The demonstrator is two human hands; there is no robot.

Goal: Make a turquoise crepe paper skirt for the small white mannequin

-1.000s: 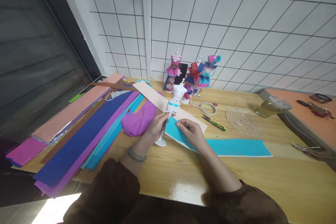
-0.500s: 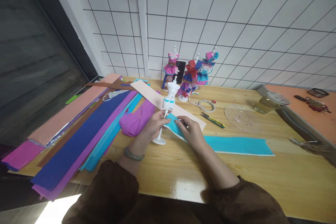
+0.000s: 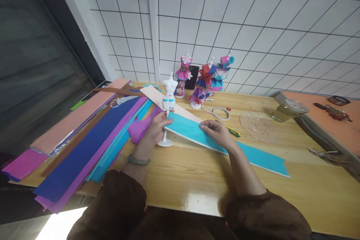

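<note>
A white wall (image 3: 253, 26) with dark grid lines stands behind the wooden counter (image 3: 191, 180), whose left side carries a fan of coloured paper strips (image 3: 84, 138) running out past the near edge. From the middle toward the right edge stretches a turquoise strip (image 3: 185, 125), with glossy wood between it and the near edge. The left hand (image 3: 158, 127) has a narrow grip on the stem of a white dress form (image 3: 169, 90) and on the strip's end; the right hand (image 3: 218, 135) pinches the strip's upper edge. Dressed forms (image 3: 184, 71) stand along the far edge, partly covering a phone (image 3: 192, 77). The left hand and arm partly hide some purple crepe (image 3: 140, 129), the right hand part of the snips (image 3: 233, 131). Whether the white form's base touches the counter is hard to tell; bits on a clear disc (image 3: 243, 123) are too small to make out.
</note>
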